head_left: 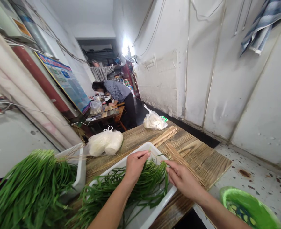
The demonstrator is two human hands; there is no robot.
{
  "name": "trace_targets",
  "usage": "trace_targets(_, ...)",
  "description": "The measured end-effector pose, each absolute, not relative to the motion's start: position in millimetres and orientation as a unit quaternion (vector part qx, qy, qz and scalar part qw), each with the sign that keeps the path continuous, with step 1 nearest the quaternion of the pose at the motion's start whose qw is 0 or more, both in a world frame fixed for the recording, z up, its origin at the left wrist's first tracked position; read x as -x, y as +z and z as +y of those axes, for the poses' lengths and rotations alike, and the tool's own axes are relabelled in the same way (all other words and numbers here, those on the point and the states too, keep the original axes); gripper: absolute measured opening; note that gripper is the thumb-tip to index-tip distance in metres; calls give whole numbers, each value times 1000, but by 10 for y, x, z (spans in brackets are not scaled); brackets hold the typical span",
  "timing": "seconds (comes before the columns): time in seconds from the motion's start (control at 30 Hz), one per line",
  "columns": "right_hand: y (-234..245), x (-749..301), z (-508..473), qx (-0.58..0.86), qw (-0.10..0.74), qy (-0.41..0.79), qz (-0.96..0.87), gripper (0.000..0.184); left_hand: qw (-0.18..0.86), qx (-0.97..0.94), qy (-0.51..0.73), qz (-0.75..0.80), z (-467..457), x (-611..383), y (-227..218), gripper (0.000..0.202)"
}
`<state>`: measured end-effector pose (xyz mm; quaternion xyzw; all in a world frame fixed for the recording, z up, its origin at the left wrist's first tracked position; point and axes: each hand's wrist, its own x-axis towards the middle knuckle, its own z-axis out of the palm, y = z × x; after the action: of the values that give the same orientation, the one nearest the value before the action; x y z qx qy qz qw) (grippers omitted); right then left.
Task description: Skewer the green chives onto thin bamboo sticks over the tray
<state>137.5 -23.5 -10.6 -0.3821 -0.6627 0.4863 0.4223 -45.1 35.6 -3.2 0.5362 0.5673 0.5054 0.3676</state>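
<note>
Above the white tray [149, 145], my left hand [136, 164] is closed in a pinch, with a pale green chive end showing at its fingertips. A thin wooden skewer [155, 156] runs between my two hands. My right hand [180, 176] pinches the skewer close to the gathered ends of a bunch of garlic chives [152, 181]. Their long leaves droop into the tray, spreading left past my left forearm. Exactly where the skewer meets the chives is partly hidden by my fingers.
More chives [32, 184] fill a white bin [81, 171] at the left. Loose skewers [178, 154] lie right of the tray on the wooden table [212, 159]. Two plastic bags [105, 143] [154, 121] stand behind. A green basin [252, 206] is lower right. A person [121, 92] bends over another table.
</note>
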Motion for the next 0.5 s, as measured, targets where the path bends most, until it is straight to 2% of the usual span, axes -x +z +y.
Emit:
trace_targets(0.23,-111,-1355,-238,401,430,492,-642,40,319,-640,450,535,235,376,0,19)
trace_targets(0.4,-173,-1371,-239,394,447,480,-644,47,370,-767,313,420,125,389,189,22)
trace_targets(0.5,-187,-1404,-246,394,434,467,-662,43,321,-752,320,479,192,520,231,24)
